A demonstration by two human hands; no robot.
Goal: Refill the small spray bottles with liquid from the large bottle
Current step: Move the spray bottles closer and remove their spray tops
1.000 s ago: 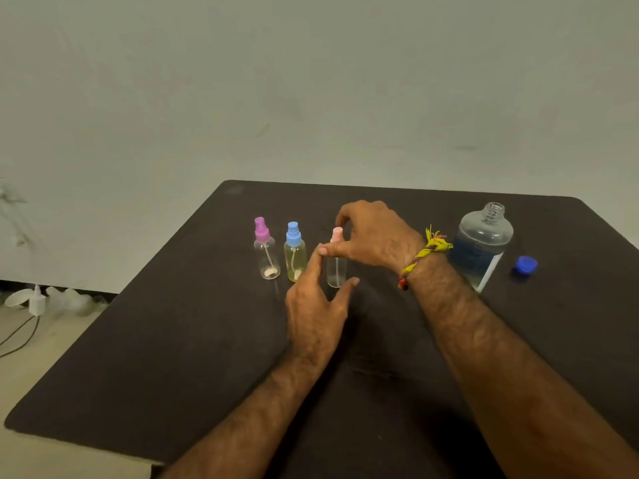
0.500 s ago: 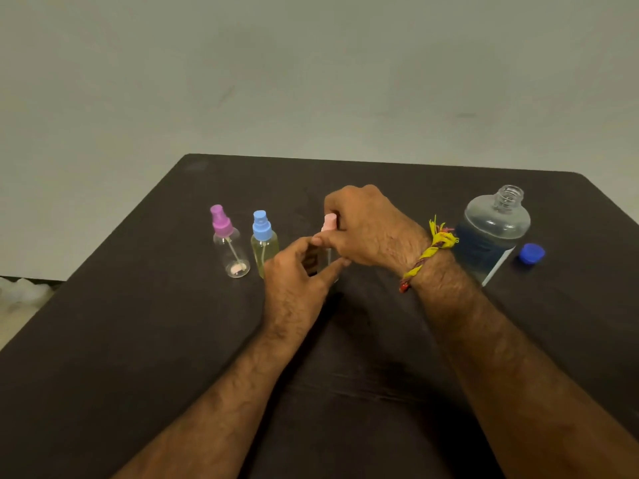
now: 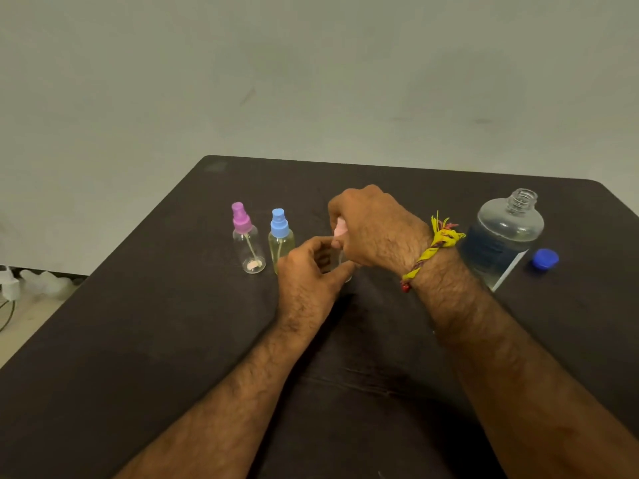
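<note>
A dark brown table (image 3: 145,340) fills the lower part of the view, with a pale wall behind it. Both bare forearms reach in from six o'clock toward the table's centre. At about three o'clock from the hands stands the large clear bottle (image 3: 501,236), upright, uncapped, its threaded neck open, partly filled with clear liquid and carrying a dark blue label. Just beside it, further toward three o'clock, its blue cap (image 3: 545,259) lies on the table, apart from the bottle.

The right hand (image 3: 373,229), a yellow braided thread band (image 3: 432,248) on its wrist, curls over the pink spray top (image 3: 339,229) of the middle small bottle, fingers closed around that top. The left hand (image 3: 307,274) wraps the clear body of the same pink-topped spray bottle (image 3: 340,261) from below, thumb and fingers pinching it; most of the body is hidden.

At nine o'clock from the hands, the blue-topped spray bottle (image 3: 280,242) stands upright, holding yellowish liquid, just beside the left hand. Further toward nine o'clock stands the purple-topped spray bottle (image 3: 247,243), clear and almost empty.
</note>
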